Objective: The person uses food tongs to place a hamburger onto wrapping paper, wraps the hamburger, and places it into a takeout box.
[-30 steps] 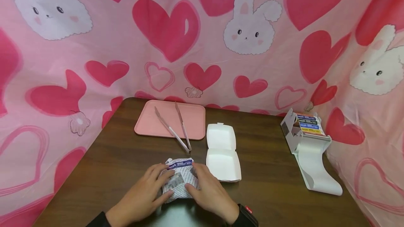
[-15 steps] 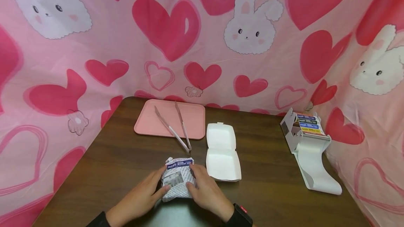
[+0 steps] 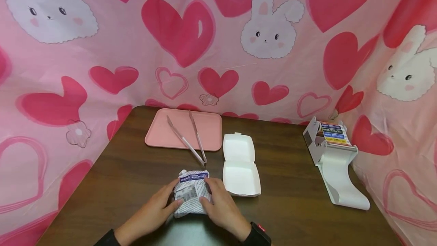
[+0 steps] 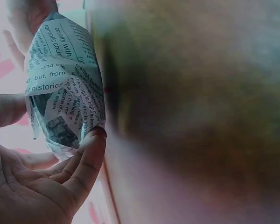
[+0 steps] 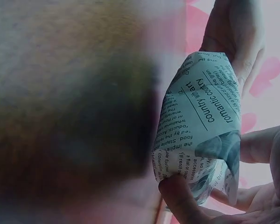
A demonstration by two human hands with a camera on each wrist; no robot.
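Observation:
A package wrapped in newsprint paper sits low in the middle of the head view, with a blue printed label along its far edge. My left hand holds its left side, thumb on the near left part. Opposite, my right hand grips the right side, thumb near the top face. In the left wrist view, fingers wrap the lower end of the package, where the paper is folded over. The right wrist view shows the package's other folded end, fingers beneath it. What is inside the paper is hidden.
Just right of my hands lies an open white clamshell box. Behind the package, metal tongs lean over a pink tray. At the right stands a white label dispenser with a strip hanging forward. Pink heart-print cloth surrounds the dark table.
My left fingers have drawn back from the top of the package to its left side. The right hand has shifted slightly left. The package has turned a little.

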